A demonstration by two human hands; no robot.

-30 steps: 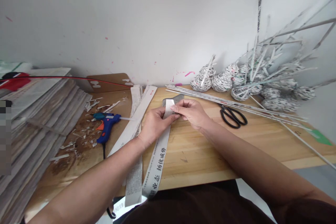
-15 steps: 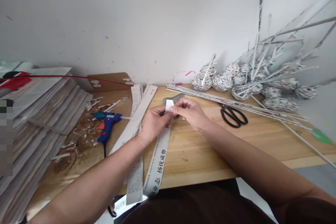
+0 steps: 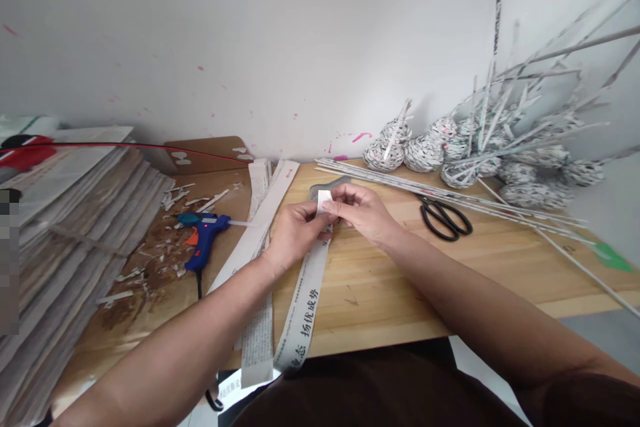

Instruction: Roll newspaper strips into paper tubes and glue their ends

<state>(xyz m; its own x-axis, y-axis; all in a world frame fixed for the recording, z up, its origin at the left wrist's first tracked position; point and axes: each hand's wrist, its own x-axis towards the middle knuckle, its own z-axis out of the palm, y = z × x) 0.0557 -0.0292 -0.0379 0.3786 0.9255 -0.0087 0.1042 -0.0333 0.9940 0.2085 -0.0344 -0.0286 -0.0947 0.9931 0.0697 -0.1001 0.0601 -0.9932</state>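
Observation:
Both hands meet over the middle of the wooden table, pinching the far end of a long printed newspaper strip (image 3: pixel 305 310). My left hand (image 3: pixel 296 230) is closed on it from the left, and my right hand (image 3: pixel 361 213) is closed on it from the right, thumb on top. A white end of the strip sticks up between the fingertips. From the hands the strip runs down over the table's front edge. Just behind the fingers lies a grey object (image 3: pixel 333 183), partly hidden. More paper strips (image 3: pixel 257 347) lie left of the held one, partly under my left forearm.
A blue glue gun (image 3: pixel 204 240) lies on brown cardboard (image 3: pixel 150 213) among paper scraps. Stacked newspapers (image 3: pixel 75 247) stand at the left. Black scissors (image 3: pixel 445 219) and thin paper rods (image 3: pixel 425 190) lie to the right, in front of several woven paper shapes (image 3: pixel 425 152) by the wall.
The view has shifted slightly. The held strip's lower part has swung a little to the right; both hands keep nearly the same pinch on its end.

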